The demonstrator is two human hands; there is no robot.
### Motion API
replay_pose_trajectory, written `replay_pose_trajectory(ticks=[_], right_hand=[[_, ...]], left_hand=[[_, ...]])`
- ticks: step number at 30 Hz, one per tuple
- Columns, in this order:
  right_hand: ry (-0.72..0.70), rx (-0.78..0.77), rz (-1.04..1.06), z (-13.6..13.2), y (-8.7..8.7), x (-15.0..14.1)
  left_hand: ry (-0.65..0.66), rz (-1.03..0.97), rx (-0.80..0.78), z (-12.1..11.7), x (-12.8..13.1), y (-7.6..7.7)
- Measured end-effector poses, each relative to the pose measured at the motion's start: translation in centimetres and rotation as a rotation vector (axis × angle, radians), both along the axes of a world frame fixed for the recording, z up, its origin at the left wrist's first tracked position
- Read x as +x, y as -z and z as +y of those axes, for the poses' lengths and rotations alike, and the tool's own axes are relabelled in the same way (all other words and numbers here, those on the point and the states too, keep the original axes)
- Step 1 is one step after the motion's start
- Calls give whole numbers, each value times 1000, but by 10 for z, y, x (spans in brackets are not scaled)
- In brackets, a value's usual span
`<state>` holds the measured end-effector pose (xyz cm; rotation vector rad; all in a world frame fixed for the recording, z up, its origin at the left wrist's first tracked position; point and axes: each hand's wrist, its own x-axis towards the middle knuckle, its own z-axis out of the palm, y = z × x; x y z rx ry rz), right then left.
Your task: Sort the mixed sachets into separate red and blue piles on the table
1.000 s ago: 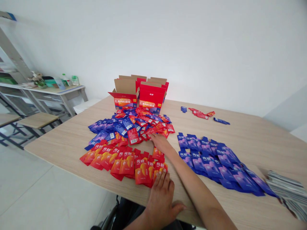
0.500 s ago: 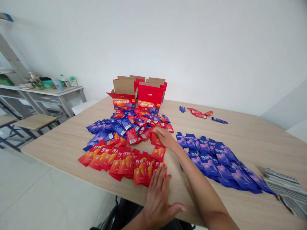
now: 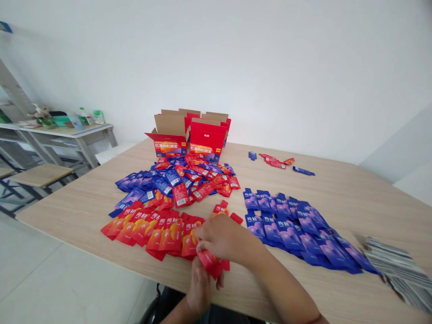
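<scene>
Both hands meet at the near edge of the table: the right hand curls over, gripping one red pouch; the left hand is under its lower end, tight or loose, no telling! Overlapping red pouches fan leftward, too layered to count. Two rows of blue pouches run toward the right edge. Toward the far edge, two open boxes stand foremost, at least two behind.
</scene>
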<state>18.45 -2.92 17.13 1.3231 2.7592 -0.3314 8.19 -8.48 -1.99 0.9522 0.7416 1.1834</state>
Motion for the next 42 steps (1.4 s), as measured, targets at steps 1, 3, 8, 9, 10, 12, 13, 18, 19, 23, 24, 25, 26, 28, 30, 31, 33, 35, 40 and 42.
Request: replay_pose_trajectory(ticks=[1, 3, 8, 9, 10, 12, 13, 18, 19, 23, 24, 25, 26, 28, 30, 31, 33, 35, 40, 42], right_hand=[[-27, 10, -11, -2, 0, -2], [-48, 16, -14, -2, -1, -4], [231, 154, 38, 13, -15, 19], [296, 142, 50, 17, -17, 28], [341, 85, 58, 21, -19, 38], [340, -138, 93, 28, -20, 55], [300, -252, 134, 32, -21, 61], [77, -363, 404, 48, -18, 67], [63, -362, 437, 51, -17, 66], [41, -421, 545, 66, -5, 62], [39, -427, 563, 69, -2, 62], [38, -428, 581, 72, 1, 61], [39, -429, 602, 74, 4, 60], [37, -440, 649, 76, 7, 57], [28, -445, 687, 75, 8, 55], [24, -435, 703, 75, 8, 56], [30, -400, 738, 75, 7, 60], [83, -371, 807, 79, 8, 69], [364, -348, 983, 103, 35, 95], [417, -389, 967, 116, 53, 97]], left_hand=[[15, -26, -58, 1, 1, -6], [9, -19, -193, 3, 3, -17], [-56, 128, -264, 7, 6, -30], [-61, 146, -233, 8, 6, -32], [-63, 158, -204, 8, 6, -34], [-67, 172, -170, 8, 6, -39], [-67, 175, -159, 7, 6, -42], [-31, 168, -121, 4, 6, -46], [-20, 180, -108, 4, 6, -45], [-31, 246, -65, 7, 5, -43], [-52, 254, -62, 7, 4, -44], [-73, 258, -58, 8, 4, -46], [-92, 257, -52, 8, 4, -48], [-121, 244, -28, 9, 4, -50], [-134, 234, 7, 9, 5, -49], [-137, 230, 30, 8, 5, -48], [-143, 209, 87, 6, 5, -43], [-141, 200, 211, 3, 3, -39], [-205, 509, 1059, -8, -2, -41], [-300, 714, 1313, -12, -1, -42]])
